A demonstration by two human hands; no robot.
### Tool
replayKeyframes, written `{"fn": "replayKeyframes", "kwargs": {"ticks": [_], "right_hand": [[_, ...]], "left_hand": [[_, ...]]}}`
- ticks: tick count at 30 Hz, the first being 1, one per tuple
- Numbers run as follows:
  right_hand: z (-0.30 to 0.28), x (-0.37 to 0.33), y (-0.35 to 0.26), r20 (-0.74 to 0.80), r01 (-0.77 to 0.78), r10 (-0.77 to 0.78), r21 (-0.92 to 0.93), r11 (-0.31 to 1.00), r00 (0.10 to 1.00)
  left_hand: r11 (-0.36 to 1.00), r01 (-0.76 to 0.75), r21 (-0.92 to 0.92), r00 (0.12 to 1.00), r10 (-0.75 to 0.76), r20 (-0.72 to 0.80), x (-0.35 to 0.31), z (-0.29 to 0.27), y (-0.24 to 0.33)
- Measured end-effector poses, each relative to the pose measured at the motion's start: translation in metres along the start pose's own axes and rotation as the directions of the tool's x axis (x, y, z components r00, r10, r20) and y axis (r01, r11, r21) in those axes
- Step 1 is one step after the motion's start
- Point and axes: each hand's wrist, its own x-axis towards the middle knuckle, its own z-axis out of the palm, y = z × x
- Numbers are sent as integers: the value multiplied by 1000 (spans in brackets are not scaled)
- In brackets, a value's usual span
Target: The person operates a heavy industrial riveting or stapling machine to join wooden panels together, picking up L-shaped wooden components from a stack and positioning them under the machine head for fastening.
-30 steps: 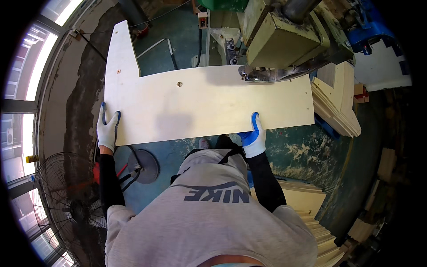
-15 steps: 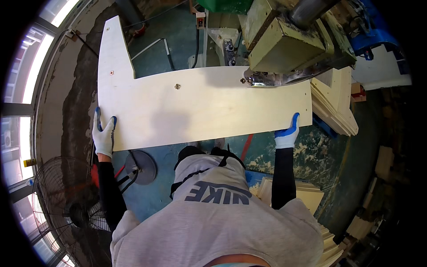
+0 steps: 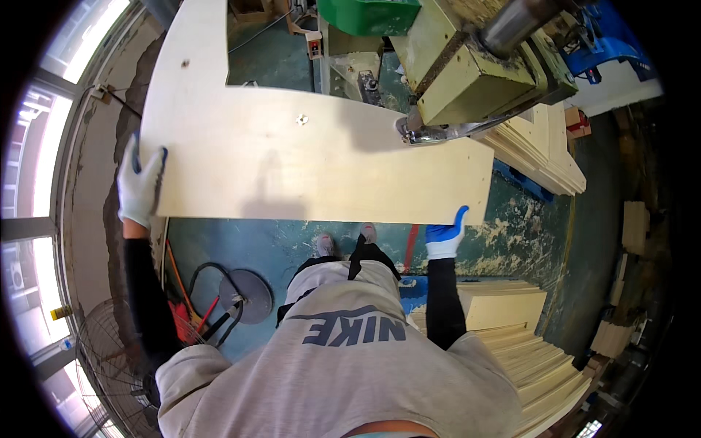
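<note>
Both hands support a large pale plywood panel [image 3: 343, 175], L-shaped, with a long arm reaching away at its left end. My left hand [image 3: 140, 182], in a white and blue glove, grips its left edge near the corner, thumb on top and fingers partly hidden. At the near right corner my right hand [image 3: 445, 235], gloved alike, holds the near edge with the thumb upward; its other fingers are under the board. The metal head of a green machine [image 3: 478, 87] sits over the panel's far right edge. A small metal fitting [image 3: 301, 120] shows in the board.
Stacked plywood pieces [image 3: 537, 150] lie beyond the panel at right, and another stack [image 3: 526, 350] stands by my right elbow. A wire fan [image 3: 109, 365] is at lower left, near a round grey base [image 3: 252, 296]. A green machine part [image 3: 369, 16] stands at the back.
The panel has turned clockwise, its left end moving away and its right end nearer. My left hand went left and forward, my right hand left and nearer. The grips look the same.
</note>
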Motion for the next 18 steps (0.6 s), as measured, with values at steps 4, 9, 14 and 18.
{"fn": "replayKeyframes", "kwargs": {"ticks": [4, 9, 14, 18], "right_hand": [[27, -10, -43, 3, 141, -146, -278, 950, 989], [19, -65, -24, 47, 108, -98, -445, 889, 994], [26, -60, 1, 46, 25, -9, -362, 932, 999], [29, -61, 10, 69, -28, 55, -342, 939, 996]], "left_hand": [[976, 217, 2, 975, -217, 36, -80, 17, -65], [854, 520, -23, 853, -520, -37, -168, -40, -146], [831, 542, -127, 820, -556, -139, -199, -79, -146], [843, 518, -145, 822, -538, -189, -202, -96, -133]]}}
